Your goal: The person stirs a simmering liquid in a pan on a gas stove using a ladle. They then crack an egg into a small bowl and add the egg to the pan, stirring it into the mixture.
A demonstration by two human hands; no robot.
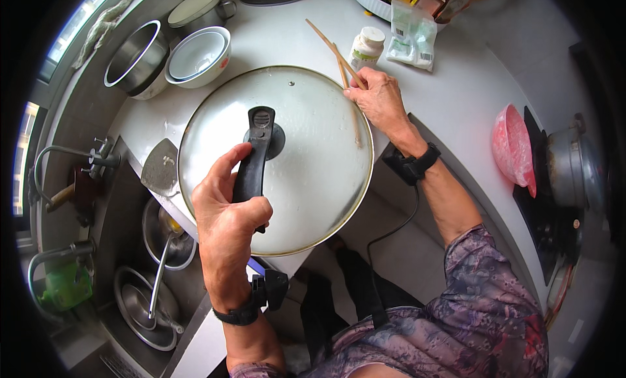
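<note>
My left hand [227, 221] grips the long black handle [254, 158] of a large round glass lid [313, 182] with a metal rim. Droplets mark the glass, and the lid hangs partly past the counter edge. Pinched in my right hand [379, 97], beside the lid's upper right rim, is a wooden chopstick [325, 38]. A second chopstick [341, 67] crosses it and seems to run on behind the glass; whether my fingers hold it too is unclear. What lies under the lid is hidden. Left of the lid rests a metal spatula [161, 169].
A white bottle [367, 48] and a plastic packet [412, 38] stand beyond my right hand. Nested bowls [198, 58] and a steel pot [134, 58] are at the upper left. The sink [115, 221] holds metal bowls and a ladle [161, 275]. At right sits a pink basket [512, 148].
</note>
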